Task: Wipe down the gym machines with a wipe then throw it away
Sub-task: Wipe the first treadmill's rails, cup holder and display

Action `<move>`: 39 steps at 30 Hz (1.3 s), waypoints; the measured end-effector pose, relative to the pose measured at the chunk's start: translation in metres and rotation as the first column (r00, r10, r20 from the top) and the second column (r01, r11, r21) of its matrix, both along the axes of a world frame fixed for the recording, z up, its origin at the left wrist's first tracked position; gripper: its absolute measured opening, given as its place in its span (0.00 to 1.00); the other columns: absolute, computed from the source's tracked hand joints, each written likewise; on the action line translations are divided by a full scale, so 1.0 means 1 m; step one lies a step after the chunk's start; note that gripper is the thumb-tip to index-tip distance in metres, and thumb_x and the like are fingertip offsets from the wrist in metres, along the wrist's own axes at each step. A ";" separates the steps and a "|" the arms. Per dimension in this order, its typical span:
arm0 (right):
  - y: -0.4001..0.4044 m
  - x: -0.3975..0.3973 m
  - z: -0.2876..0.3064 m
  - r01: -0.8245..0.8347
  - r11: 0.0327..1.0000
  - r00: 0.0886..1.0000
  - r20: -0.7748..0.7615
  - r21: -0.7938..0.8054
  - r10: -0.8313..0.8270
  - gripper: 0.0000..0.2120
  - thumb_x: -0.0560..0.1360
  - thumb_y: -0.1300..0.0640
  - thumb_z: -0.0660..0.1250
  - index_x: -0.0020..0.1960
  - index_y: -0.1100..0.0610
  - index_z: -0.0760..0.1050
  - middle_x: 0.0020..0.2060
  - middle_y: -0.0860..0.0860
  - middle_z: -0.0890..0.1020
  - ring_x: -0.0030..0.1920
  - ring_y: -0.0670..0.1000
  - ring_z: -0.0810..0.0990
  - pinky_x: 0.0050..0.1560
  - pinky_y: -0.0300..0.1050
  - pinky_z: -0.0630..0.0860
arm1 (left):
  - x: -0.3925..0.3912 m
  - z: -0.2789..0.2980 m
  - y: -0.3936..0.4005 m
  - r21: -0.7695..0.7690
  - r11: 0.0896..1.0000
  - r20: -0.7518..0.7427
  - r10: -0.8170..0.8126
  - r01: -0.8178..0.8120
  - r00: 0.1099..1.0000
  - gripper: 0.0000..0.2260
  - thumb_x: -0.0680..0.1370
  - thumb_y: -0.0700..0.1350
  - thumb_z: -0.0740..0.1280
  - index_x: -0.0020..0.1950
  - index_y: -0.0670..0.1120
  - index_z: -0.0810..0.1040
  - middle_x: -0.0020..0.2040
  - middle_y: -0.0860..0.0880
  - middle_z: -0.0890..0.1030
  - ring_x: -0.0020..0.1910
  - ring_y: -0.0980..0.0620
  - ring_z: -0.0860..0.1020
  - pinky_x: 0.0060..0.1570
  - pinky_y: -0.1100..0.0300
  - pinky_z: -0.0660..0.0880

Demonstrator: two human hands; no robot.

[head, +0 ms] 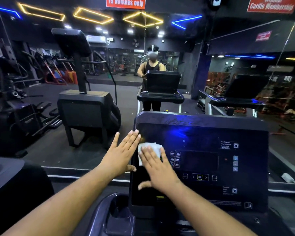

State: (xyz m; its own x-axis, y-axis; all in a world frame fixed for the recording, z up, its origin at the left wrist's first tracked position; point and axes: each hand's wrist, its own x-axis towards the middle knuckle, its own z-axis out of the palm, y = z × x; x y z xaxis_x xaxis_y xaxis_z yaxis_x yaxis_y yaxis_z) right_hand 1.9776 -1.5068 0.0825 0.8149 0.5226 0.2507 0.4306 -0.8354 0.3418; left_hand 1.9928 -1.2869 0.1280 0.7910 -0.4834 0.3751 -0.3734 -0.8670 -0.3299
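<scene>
A black treadmill console [203,160] with a dark screen and small lit buttons fills the lower right. A white folded wipe [147,148] lies flat against the left part of the screen. My right hand [157,169] presses on the wipe with straight, spread fingers that cover its lower half. My left hand [121,154] is flat and open at the console's left edge, fingertips touching the upper left corner of the frame, thumb near the side.
A cup holder [119,213] sits below the console. A wall mirror ahead reflects the person and the treadmill [160,87]. A stair-climber machine [85,106] stands to the left, another treadmill [237,97] to the right.
</scene>
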 end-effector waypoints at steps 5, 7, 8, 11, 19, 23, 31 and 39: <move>-0.033 0.007 0.013 0.036 0.999 0.995 0.098 -0.013 -0.034 0.58 0.66 0.18 0.52 0.83 0.56 0.51 0.82 0.53 0.54 0.81 0.53 0.53 0.75 0.73 0.46 | -0.003 -0.006 -0.002 0.024 1.000 -0.003 0.002 -0.002 1.000 0.60 0.70 0.71 0.70 0.80 0.44 0.31 0.83 0.45 0.39 0.81 0.48 0.37 0.79 0.35 0.44; -0.030 0.017 0.037 0.128 0.989 0.986 0.101 0.069 -0.135 0.57 0.68 0.19 0.49 0.83 0.58 0.48 0.82 0.55 0.52 0.82 0.55 0.49 0.76 0.72 0.44 | -0.003 -0.004 -0.002 0.045 0.999 -0.012 0.020 -0.020 1.000 0.59 0.72 0.70 0.68 0.79 0.44 0.28 0.82 0.46 0.36 0.80 0.49 0.34 0.78 0.35 0.41; -0.025 0.018 0.044 0.159 0.983 0.983 0.080 0.096 -0.167 0.58 0.68 0.19 0.47 0.83 0.60 0.46 0.82 0.56 0.50 0.82 0.56 0.47 0.77 0.72 0.45 | -0.004 -0.003 -0.003 0.051 0.998 -0.009 0.025 -0.025 1.000 0.58 0.73 0.70 0.67 0.78 0.44 0.27 0.82 0.46 0.35 0.80 0.49 0.33 0.78 0.35 0.40; -0.005 0.011 0.035 0.129 0.984 0.991 0.022 0.120 -0.133 0.61 0.65 0.19 0.47 0.82 0.62 0.47 0.81 0.59 0.49 0.82 0.60 0.48 0.77 0.69 0.52 | -0.005 -0.002 -0.004 0.055 0.998 0.014 0.023 -0.024 1.000 0.60 0.71 0.70 0.69 0.80 0.44 0.31 0.83 0.45 0.40 0.81 0.48 0.38 0.78 0.34 0.44; -0.051 -0.020 -0.020 0.129 0.990 0.990 0.041 0.061 -0.132 0.59 0.65 0.19 0.56 0.81 0.59 0.55 0.82 0.54 0.48 0.81 0.53 0.55 0.77 0.71 0.45 | -0.022 -0.025 0.005 0.101 0.994 -0.075 0.053 -0.045 0.996 0.58 0.74 0.70 0.65 0.78 0.44 0.25 0.81 0.46 0.30 0.80 0.49 0.31 0.77 0.34 0.39; -0.073 -0.033 -0.022 0.305 0.919 0.952 -0.061 0.250 -0.299 0.58 0.67 0.22 0.50 0.81 0.64 0.54 0.80 0.60 0.57 0.80 0.59 0.56 0.76 0.71 0.40 | -0.035 -0.029 0.007 0.150 0.987 -0.106 0.078 -0.062 0.991 0.54 0.78 0.68 0.61 0.77 0.43 0.23 0.79 0.46 0.26 0.79 0.48 0.29 0.77 0.34 0.36; 0.009 -0.030 -0.037 0.005 0.999 1.000 0.014 -0.041 -0.005 0.60 0.64 0.17 0.50 0.82 0.58 0.52 0.82 0.54 0.55 0.81 0.53 0.52 0.76 0.71 0.43 | -0.037 -0.041 0.010 0.110 0.994 -0.025 0.026 -0.023 0.999 0.51 0.75 0.65 0.69 0.83 0.42 0.42 0.83 0.45 0.39 0.82 0.49 0.39 0.77 0.32 0.48; 0.025 -0.043 -0.057 0.009 1.000 0.992 -0.122 0.000 -0.009 0.59 0.66 0.19 0.54 0.82 0.60 0.53 0.81 0.56 0.55 0.81 0.56 0.44 0.76 0.71 0.51 | -0.040 -0.051 0.015 0.025 0.999 -0.027 0.038 -0.037 0.999 0.50 0.76 0.61 0.70 0.83 0.42 0.42 0.83 0.45 0.39 0.82 0.49 0.41 0.77 0.32 0.48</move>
